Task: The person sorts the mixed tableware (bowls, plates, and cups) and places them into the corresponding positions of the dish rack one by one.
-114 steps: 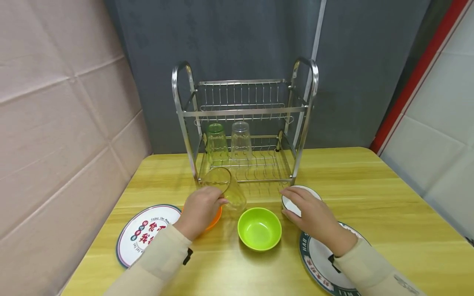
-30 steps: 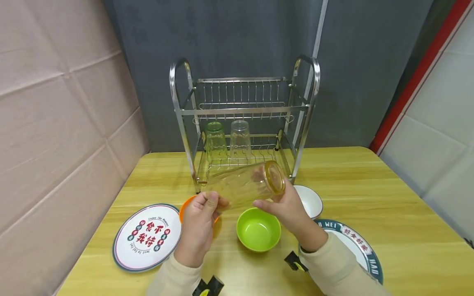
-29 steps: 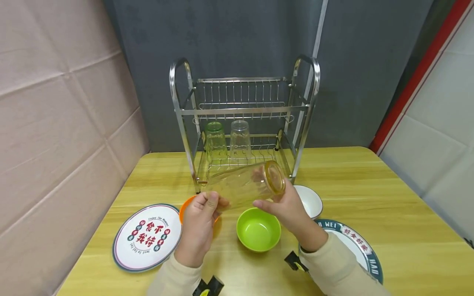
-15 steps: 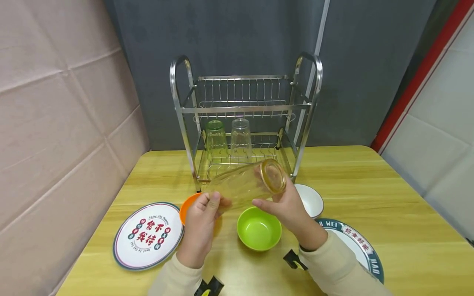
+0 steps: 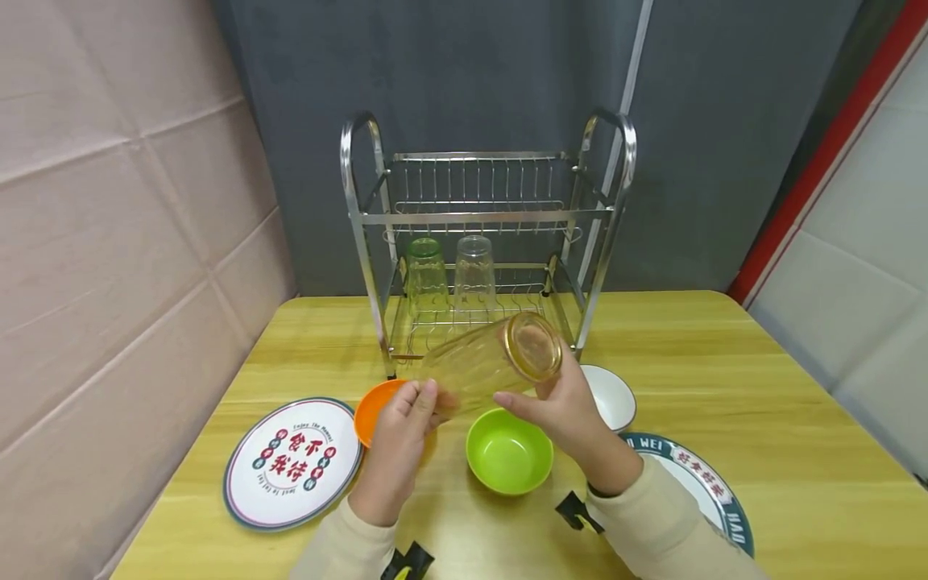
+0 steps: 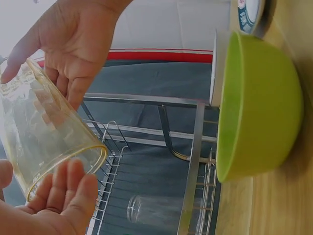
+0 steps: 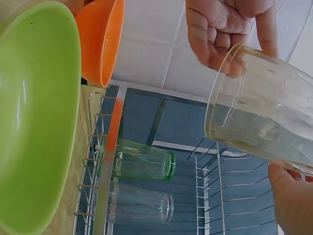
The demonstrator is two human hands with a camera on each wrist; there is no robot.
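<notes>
Gripping the yellow glass [image 5: 493, 362], both hands' fingers [image 5: 428, 396] hover above green bowl [image 5: 509, 451].

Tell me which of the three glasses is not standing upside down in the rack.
The yellow-tinted glass: both hands hold it on its side above the bowls, while the green glass and the clear glass stand inverted on the rack.

Two bare hands: left hand [image 5: 400, 439], right hand [image 5: 567, 408]. No rings or gloves visible. Long cream sleeves on both arms, left sleeve [image 5: 341, 544], right sleeve [image 5: 670, 528], soft plain fabric, cuffs ending at wrists. Black strap or clip [image 5: 574, 511] at right cuff, dark with angular ends. Similar black clip [image 5: 404, 561] at left cuff, small yellow mark on it. Wrist views show bare palms and fingers [image 6: 68, 191] only, short nails.
</notes>
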